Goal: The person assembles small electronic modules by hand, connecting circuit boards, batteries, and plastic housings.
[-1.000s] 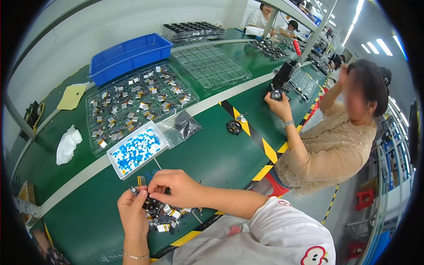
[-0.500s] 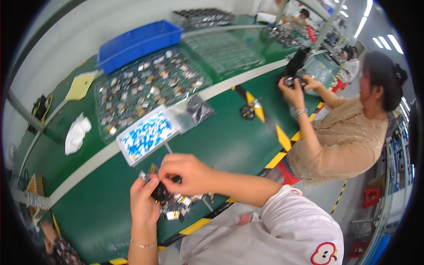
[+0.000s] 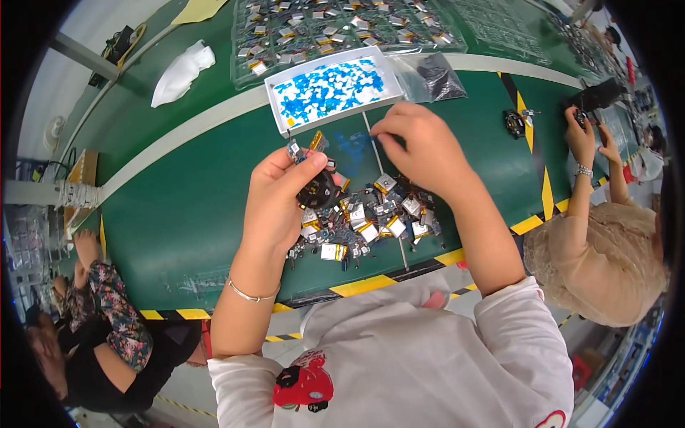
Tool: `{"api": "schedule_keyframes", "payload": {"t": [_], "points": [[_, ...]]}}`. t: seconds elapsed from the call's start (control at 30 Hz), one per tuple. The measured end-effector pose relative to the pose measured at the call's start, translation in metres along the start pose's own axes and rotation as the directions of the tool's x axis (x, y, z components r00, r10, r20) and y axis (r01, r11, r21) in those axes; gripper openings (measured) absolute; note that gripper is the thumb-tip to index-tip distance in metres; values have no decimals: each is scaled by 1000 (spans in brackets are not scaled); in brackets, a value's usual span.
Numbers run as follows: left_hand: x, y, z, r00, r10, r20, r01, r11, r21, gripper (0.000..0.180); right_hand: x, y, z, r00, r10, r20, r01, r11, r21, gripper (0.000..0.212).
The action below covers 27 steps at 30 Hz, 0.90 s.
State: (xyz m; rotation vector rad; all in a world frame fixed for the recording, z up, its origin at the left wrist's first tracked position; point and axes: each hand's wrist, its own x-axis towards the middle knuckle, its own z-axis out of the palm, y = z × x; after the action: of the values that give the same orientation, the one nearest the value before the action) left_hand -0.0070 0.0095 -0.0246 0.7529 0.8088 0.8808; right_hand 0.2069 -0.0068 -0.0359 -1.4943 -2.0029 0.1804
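Between the thumb and fingers of my left hand [image 3: 275, 203] is a black round plastic housing [image 3: 321, 192]. A small circuit board [image 3: 294, 148] and a yellow-ended piece [image 3: 317, 140] stick up beside my thumb. My right hand [image 3: 424, 150] hovers to the right, its fingertips pinched together; anything between them is too small to make out. Small blue bits [image 3: 349, 148] lie on the green table between the hands. Just below them spreads a heap of silver battery cells with circuit boards [image 3: 357, 225].
Beyond my hands sits a white tray [image 3: 270, 100] of blue and white bits, beside a bag of dark pieces [image 3: 439, 77]. Farther back lies a clear tray of boards [image 3: 239, 68]. Co-workers flank me; the right one's hands [image 3: 585, 139] hold a black device.
My right hand has left the housing and moved right, fingertips still pinched. My left hand keeps hold of the housing. The view has swung, showing more of the heap and the left co-worker.
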Motion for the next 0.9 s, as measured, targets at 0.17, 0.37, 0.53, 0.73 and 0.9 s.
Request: {"api": "schedule_keyframes", "payload": {"t": [0.17, 0.37, 0.53, 0.73, 0.9], "points": [[-1, -2, -3, 1000, 8, -12, -8, 1000, -4, 9, -2, 4, -9, 993, 101, 54, -104, 994, 42, 14], [-1, -2, -2, 1000, 1, -3, -1, 1000, -7, 11, -2, 4, -17, 992, 109, 58, -109, 994, 2, 16], [-3, -3, 1, 1000, -14, -28, 15, 1000, 15, 11, 0, -4, -17, 989, 146, 17, -146, 989, 24, 16], [-2, -10, 4, 999, 12, -46, -13, 1000, -14, 9, -10, -56, 1, 986, -52, -157, 110, 913, 394, 20], [-5, -8, 4, 1000, -10, 11, 10, 1000, -10, 9, -13, -56, 9, 981, -44, -188, 117, 909, 399, 17]]}}
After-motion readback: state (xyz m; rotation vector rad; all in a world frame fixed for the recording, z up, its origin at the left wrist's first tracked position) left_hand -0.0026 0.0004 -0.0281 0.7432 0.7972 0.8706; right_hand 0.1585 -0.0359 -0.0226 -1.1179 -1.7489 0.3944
